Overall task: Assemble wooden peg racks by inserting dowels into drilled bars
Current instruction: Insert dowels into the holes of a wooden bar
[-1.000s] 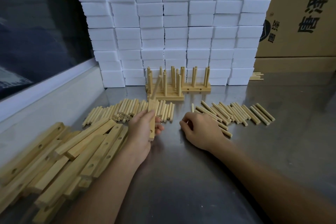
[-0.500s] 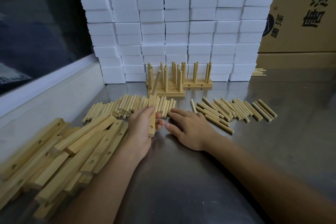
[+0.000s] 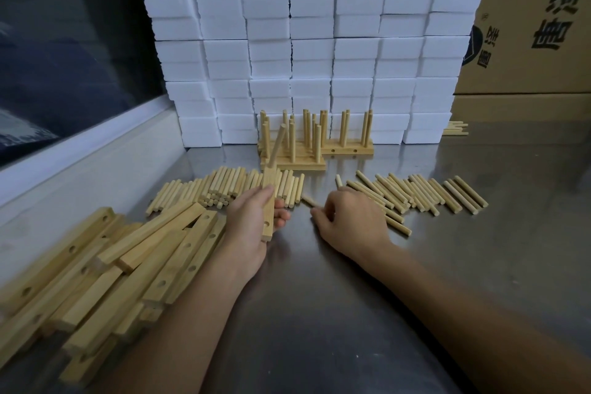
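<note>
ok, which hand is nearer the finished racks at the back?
Left. The left hand grips a drilled bar just in front of the finished racks, its dowel overlapping them in view. The right hand sits nearer the camera and further right, pinching a loose dowel.

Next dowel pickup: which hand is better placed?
Right. The right hand rests on the table at a loose dowel, fingers curled around it. The left hand is busy gripping the drilled bar, which already carries one dowel.

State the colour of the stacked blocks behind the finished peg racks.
White: the stacked foam-like blocks are plain white, seen clearly in the head view behind the pale wooden peg racks.
</note>
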A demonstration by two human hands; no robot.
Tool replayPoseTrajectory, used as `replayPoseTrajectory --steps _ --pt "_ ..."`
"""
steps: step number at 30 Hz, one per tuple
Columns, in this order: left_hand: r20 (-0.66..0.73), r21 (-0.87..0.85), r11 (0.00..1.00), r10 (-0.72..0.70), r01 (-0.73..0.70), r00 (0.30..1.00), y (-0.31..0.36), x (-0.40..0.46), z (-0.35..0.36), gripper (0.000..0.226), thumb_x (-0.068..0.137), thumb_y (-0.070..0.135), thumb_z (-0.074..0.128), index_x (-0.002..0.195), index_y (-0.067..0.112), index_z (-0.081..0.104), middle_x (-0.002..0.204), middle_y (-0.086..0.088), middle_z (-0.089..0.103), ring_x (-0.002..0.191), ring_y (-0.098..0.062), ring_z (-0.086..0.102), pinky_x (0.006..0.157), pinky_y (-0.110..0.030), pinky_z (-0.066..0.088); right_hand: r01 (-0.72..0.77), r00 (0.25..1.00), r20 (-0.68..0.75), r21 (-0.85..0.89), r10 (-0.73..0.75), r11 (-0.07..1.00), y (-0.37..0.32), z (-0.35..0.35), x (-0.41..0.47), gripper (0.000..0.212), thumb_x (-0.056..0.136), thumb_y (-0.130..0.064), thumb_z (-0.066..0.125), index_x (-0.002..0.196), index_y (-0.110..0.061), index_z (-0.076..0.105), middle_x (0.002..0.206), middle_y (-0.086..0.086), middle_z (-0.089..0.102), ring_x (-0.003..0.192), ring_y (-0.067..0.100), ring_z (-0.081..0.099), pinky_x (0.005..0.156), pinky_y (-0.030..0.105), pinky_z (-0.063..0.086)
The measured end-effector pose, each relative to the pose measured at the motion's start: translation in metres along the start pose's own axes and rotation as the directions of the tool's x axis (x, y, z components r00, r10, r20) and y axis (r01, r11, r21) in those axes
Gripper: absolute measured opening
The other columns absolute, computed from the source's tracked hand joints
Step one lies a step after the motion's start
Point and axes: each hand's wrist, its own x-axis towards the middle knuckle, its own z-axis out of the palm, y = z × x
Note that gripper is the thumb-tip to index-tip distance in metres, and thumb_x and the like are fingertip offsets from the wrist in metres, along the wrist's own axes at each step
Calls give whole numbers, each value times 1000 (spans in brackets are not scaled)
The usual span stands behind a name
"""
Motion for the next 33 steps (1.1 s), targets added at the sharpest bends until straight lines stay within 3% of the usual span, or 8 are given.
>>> replayPoseTrajectory --steps 3,6,9,13,16,21,27,33 --pt "5 2 1000 0 0 1000 0 1 0 9 97 10 58 93 4 64 65 -7 62 49 -16 60 45 -23 47 -143 990 -8 32 144 989 3 -1 3 27 89 -43 66 73 -22 59 74 -6 58 67 10 54 58 26 41" --pt "13 11 1000 0 0 1000 -1 2 -1 9 97 10 58 95 5 65 65 -6 62 50 -15 60 46 -23 48 -107 994 30 94 105 990 2 -1 5 17 92 -35 65 102 -23 61 93 -4 64 83 13 58 66 27 45" --pt "17 13 1000 2 -2 1000 -2 2 -2 10 97 9 57 93 5 65 63 -5 62 50 -15 60 46 -23 47 -74 994 92 81 66 994 3 1 6 30 94 -24 63 123 -18 59 108 2 60 97 19 56 77 31 47" --pt "12 18 1000 4 -4 1000 -2 3 -1 9 97 9 57 93 5 64 62 -5 62 49 -16 59 45 -23 46 -40 996 86 114 30 993 4 3 5 25 91 -15 62 116 -18 56 104 -3 44 86 13 46 75 25 40" --pt "9 18 1000 9 -9 1000 -3 4 0 9 97 9 58 93 5 65 61 -4 62 48 -15 59 44 -23 45 27 1000 -7 204 -26 979 1 1 3 7 100 -28 50 100 -22 51 89 -5 52 70 7 46 63 27 37" --pt "11 33 999 21 -22 1000 -3 2 -1 11 97 11 58 94 7 68 58 -2 65 48 -14 60 45 -22 47 19 1000 -13 222 -16 975 -1 -3 1 44 94 -63 44 82 -22 54 67 -7 56 61 10 54 58 31 47" --pt "7 39 999 20 -21 1000 -3 3 -1 10 97 10 58 96 4 66 60 -4 63 48 -15 59 44 -23 46 85 996 -45 317 -74 945 2 -1 3 26 98 -43 53 94 -19 62 67 -11 55 61 5 52 59 28 42" --pt "6 37 999 16 -16 1000 -3 3 -1 10 97 9 58 97 3 66 64 -7 62 49 -16 59 45 -24 45 134 948 -309 192 -70 972 3 -4 1 18 94 -32 64 98 -17 74 87 0 52 82 16 45 72 36 40"
